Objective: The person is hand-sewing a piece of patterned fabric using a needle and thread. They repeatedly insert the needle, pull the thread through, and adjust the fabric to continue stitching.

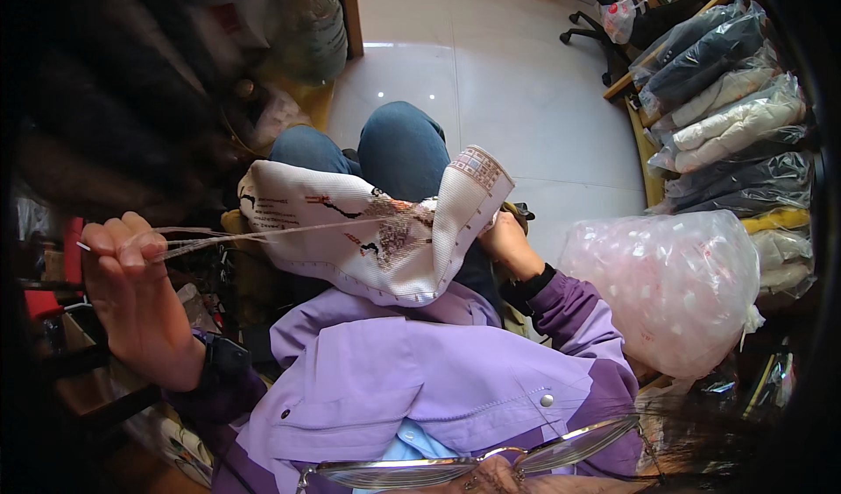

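A white cross-stitch cloth point(307, 244), with dark and red stitched figures and a patterned folded edge, lies over my lap. My left hand point(131, 288) is raised at the left, its fingers closed on a small needle point(85, 247). Pale strands of thread point(219, 242) stretch from these fingers to the middle of the cloth. My right hand point(508, 244) grips the cloth's right side from behind, its fingertips partly hidden by the fabric.
Bagged folded garments point(727, 126) line wooden shelving at the right, with a big plastic sack point(657, 292) in front. A wheeled chair point(648, 17) stands at the back right. A bagged green bundle point(311, 34) and dark clutter flank my left. Pale tiles point(552, 117) form the floor.
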The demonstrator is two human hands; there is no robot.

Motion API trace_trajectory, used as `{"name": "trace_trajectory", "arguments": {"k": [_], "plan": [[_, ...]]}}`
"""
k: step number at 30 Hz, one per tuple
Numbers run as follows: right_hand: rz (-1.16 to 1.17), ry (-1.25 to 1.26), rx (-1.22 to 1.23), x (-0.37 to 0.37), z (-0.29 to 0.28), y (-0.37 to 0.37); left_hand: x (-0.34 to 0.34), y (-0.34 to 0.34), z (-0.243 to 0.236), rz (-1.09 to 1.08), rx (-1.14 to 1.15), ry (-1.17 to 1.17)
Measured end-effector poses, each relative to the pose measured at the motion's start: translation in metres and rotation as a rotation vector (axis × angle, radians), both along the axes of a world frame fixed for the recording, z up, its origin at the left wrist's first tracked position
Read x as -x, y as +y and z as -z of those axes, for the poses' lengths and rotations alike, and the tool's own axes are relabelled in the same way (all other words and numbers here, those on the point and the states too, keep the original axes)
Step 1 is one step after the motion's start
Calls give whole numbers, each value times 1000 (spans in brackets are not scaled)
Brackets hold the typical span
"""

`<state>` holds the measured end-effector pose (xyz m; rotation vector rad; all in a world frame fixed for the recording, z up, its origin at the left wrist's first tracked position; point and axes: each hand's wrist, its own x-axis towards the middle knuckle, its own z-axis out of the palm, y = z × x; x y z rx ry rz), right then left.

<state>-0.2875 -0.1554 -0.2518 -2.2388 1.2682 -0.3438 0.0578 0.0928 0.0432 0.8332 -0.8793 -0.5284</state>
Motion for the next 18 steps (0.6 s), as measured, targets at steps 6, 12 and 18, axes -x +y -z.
{"name": "trace_trajectory", "arguments": {"k": [6,12,18], "plan": [[19,-43,-43,1,7,1,10,3,-24,7,52,-87],[-59,-197,73,12,-66,28,34,-23,-21,-53,-27,-118],[-19,-23,310,52,-120,39,49,-40,-14,66,-190,-145]]}}
